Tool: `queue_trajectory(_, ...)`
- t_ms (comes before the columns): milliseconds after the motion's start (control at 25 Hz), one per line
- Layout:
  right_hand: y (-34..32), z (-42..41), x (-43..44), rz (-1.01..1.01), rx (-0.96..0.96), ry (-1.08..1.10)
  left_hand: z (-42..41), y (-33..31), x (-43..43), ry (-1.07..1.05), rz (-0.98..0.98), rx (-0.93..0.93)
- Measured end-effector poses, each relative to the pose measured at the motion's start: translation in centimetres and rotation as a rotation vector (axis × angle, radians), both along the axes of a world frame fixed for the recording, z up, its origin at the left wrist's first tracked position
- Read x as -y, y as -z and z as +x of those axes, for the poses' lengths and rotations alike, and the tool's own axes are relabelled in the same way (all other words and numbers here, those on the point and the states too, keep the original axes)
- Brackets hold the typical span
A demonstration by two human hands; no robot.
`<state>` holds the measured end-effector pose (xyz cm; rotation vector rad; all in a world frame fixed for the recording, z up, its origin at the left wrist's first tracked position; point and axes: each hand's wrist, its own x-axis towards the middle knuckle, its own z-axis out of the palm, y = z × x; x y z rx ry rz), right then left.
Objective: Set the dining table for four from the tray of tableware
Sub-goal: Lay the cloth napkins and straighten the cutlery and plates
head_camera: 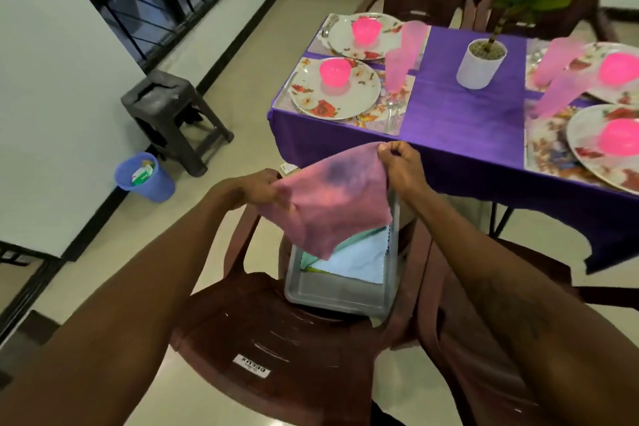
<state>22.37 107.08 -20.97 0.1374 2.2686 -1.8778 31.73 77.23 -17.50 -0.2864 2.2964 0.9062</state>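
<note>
left hand (257,185), right hand (403,166): fingers pinch corners of pink cloth napkin (332,207) | above grey plastic tray (332,299) | spread taut, probably for folding

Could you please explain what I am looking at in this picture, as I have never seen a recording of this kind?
There is no machine here. A person wears a wide-angle camera on the head, so you look forward and down along their two bare arms. The left hand and the right hand each pinch an edge of a pink cloth, held spread above a grey tray. The tray sits on a brown plastic chair and holds pale blue and green cloths. Beyond is the table, with four floral plates, each bearing a pink bowl, pink tumblers and a potted plant.
</note>
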Motion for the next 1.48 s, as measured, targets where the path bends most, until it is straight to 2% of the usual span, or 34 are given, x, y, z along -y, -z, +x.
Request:
queue_trajectory(160,-1.0,1.8,-0.8,-0.052,0.104,0.079,4.5,-0.3,0.7,-0.661,0.937,-0.063)
queue_trajectory(240,-1.1,2.5,-0.9,-0.104,0.193,0.124,5.6,0.1,-0.5,-0.882,1.195,-0.116)
queue_trajectory(320,-1.3,3.2,-0.7,-0.171,0.290,0.164,6.1,1.4,-1.6,-1.007,1.281,-0.044)
queue_trajectory(360,-1.6,3.6,-0.5,-0.199,0.340,0.183,6.3,1.9,-1.8,-1.011,1.235,0.012)
queue_trajectory(480,-1.9,4.1,-0.6,-0.286,0.447,0.172,6.4,2.9,-1.3,-0.882,0.905,0.115)
queue_trajectory(600,-2.3,4.1,-1.2,-0.289,0.455,0.019,5.9,2.5,-0.1,-0.799,0.704,0.097)
queue_trajectory(720,-3.1,4.5,-1.3,-0.183,0.398,-0.085,5.4,1.7,-0.4,-0.657,0.298,0.092)
queue_trajectory(800,-3.4,4.7,-1.1,-0.134,0.360,-0.079,4.8,1.1,-0.9,-0.657,0.104,-0.005)
queue_trajectory(880,-3.3,4.5,-1.1,-0.090,0.325,-0.034,4.6,0.4,-1.3,-0.760,0.116,-0.084)
queue_trajectory(1000,-3.2,4.0,-1.8,-0.055,0.298,0.036,4.9,-0.7,-1.0,-0.934,0.366,-0.072)
queue_trajectory(1080,-3.3,3.7,-2.5,-0.077,0.292,0.002,5.3,-1.7,-0.5,-0.854,0.508,-0.087)
queue_trajectory(1120,-3.3,3.7,-2.8,-0.062,0.290,-0.054,5.4,-1.8,0.0,-0.766,0.513,-0.108)
queue_trajectory(1200,-3.4,3.7,-3.1,0.061,0.247,-0.188,5.2,-1.6,0.7,-0.611,0.383,-0.177)
queue_trajectory(1320,-3.4,3.6,-3.0,0.260,0.066,-0.271,4.7,-1.2,1.0,-0.562,0.100,-0.353)
queue_trajectory(1480,-4.3,3.8,-2.8,0.300,-0.103,-0.307,5.1,-2.1,1.2,-0.518,-0.026,-0.480)
